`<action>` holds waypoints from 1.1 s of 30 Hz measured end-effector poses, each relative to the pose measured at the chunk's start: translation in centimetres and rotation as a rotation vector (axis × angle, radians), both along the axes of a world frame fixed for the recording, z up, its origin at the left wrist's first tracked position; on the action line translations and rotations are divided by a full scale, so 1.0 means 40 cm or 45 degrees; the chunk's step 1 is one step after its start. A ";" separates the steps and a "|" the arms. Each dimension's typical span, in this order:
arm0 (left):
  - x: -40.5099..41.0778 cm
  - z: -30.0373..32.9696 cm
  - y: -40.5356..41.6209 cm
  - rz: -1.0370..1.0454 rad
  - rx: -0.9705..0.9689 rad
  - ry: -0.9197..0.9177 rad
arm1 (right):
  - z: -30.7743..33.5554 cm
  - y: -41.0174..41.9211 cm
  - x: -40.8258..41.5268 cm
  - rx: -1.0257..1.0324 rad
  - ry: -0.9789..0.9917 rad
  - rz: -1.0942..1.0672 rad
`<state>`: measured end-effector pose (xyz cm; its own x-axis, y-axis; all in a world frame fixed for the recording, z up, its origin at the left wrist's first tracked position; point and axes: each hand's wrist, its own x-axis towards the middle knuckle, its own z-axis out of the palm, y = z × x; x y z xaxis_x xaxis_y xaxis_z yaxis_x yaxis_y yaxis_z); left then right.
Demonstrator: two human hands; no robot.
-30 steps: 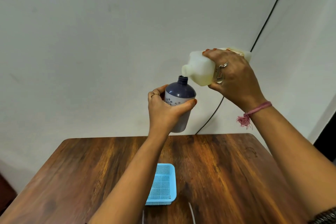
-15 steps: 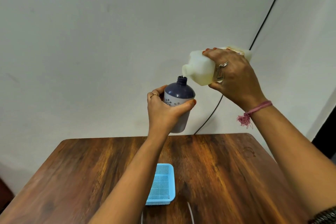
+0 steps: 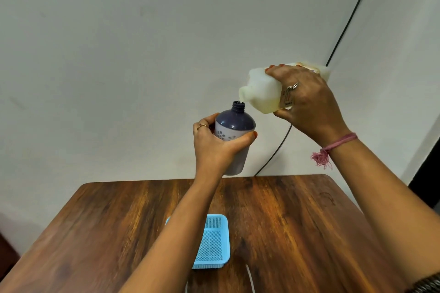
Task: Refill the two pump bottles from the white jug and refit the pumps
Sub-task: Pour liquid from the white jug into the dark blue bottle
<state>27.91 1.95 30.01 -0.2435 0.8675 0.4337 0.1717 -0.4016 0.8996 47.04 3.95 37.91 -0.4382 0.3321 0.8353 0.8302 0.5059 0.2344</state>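
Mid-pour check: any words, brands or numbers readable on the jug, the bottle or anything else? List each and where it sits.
White plastic jug: a small label with dark print shows beside the right hand, too small and tilted to read.
Purple domed pump bottle, gripped by the left hand: only a flower pattern, no text.
Blue mesh plastic basket: no text.

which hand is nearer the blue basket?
Left. The left hand grips the purple bottle above the table, roughly over the blue basket. The right hand tilts the white jug higher, off to the right.
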 end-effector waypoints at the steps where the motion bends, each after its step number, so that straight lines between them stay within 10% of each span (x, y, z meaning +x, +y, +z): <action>1: 0.000 0.000 -0.001 0.000 0.001 0.002 | 0.000 0.000 0.001 -0.001 0.000 -0.001; 33: 0.010 -0.002 -0.007 -0.009 -0.010 -0.014 | 0.004 -0.004 0.012 0.038 -0.031 -0.005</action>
